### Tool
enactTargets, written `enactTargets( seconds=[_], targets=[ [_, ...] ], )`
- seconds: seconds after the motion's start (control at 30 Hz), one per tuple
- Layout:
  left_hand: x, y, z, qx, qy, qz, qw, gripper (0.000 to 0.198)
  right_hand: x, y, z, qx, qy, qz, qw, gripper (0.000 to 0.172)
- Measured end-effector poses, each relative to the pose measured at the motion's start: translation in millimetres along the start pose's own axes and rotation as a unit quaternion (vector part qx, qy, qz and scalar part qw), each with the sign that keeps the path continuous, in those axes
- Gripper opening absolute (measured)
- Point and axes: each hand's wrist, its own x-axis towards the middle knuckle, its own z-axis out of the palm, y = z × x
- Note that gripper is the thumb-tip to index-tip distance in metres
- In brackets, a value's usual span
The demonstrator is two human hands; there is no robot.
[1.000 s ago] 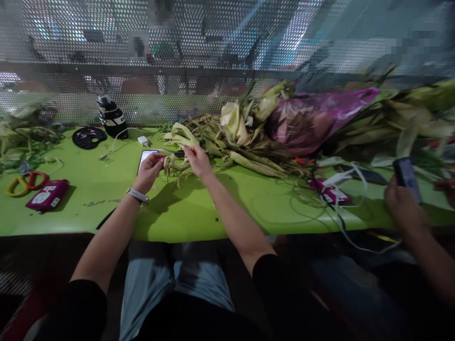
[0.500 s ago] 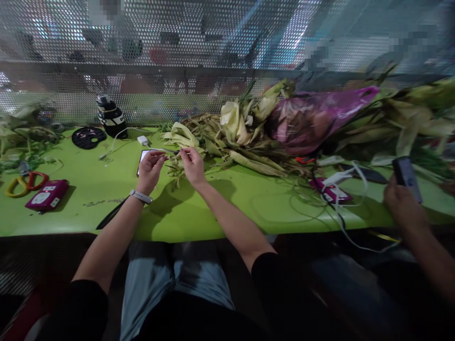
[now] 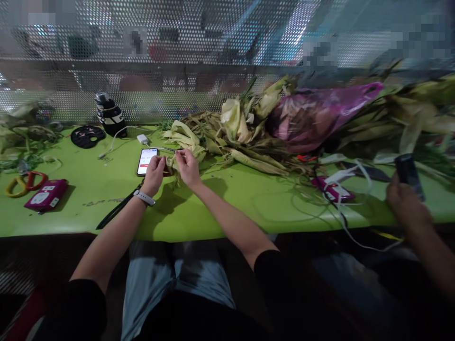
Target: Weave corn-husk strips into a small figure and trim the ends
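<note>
Past the near edge of the green table (image 3: 245, 208), the left hand (image 3: 155, 174) and right hand (image 3: 187, 168) sit slightly apart at pale husk strips (image 3: 172, 166); whether they pinch them, I can't tell. The left has dropped, baring the phone (image 3: 146, 161). Room opens rightward; husks (image 3: 213, 135) and perforated metal (image 3: 199, 42) bound the back.

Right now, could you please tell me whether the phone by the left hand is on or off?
On: the phone has a lit white screen with a red bar.

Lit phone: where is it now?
The lit phone lies left of centre in the head view, on the green table, partly behind the left hand, with the white plug beyond it.
</note>
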Motion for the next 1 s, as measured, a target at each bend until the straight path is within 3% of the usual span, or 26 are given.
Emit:
enactTargets(
  seconds=[0.1, 0.23, 0.37, 0.5, 0.67, 0.83, 1.0],
  targets=[
    [3.0, -5.0, 0.4, 0.028, 0.036, 0.006, 0.999, 0.028, -5.1, -1.7, 3.7, -0.036, -0.017, -0.016, 0.999, 0.041],
    [4.0, -8.2, -2.2, 0.041, 0.043, 0.050, 0.997, 0.030, -4.1, 3.2, 4.7, -0.059, -0.005, -0.026, 0.998, 0.043],
    [1.7, -9.0, -2.1, 0.032, 0.043, 0.082, 0.995, 0.029, 4.1, 13.9, 0.3, -0.039, 0.051, 0.025, 0.998, 0.047],
    [-1.3, -7.2, -1.3, 0.054, 0.048, 0.099, 0.992, 0.028, 6.4, 16.6, -1.8, 0.005, 0.041, 0.086, 0.995, 0.052],
    [-3.1, -2.0, -2.9, 0.024, 0.018, 0.063, 0.998, 0.034, -0.9, 6.3, -0.6, 0.044, 0.003, 0.092, 0.995, 0.056],
    [-1.3, 0.4, -5.2, -0.024, -0.044, -0.051, 0.997, 0.048, -1.9, 2.8, -2.1, 0.017, -0.004, 0.019, 1.000, 0.054],
    [0.7, 2.0, -6.7, -0.046, -0.010, -0.033, 0.998, 0.039, 0.5, 5.4, -3.6, -0.065, 0.018, -0.018, 0.998, 0.050]
  ],
)
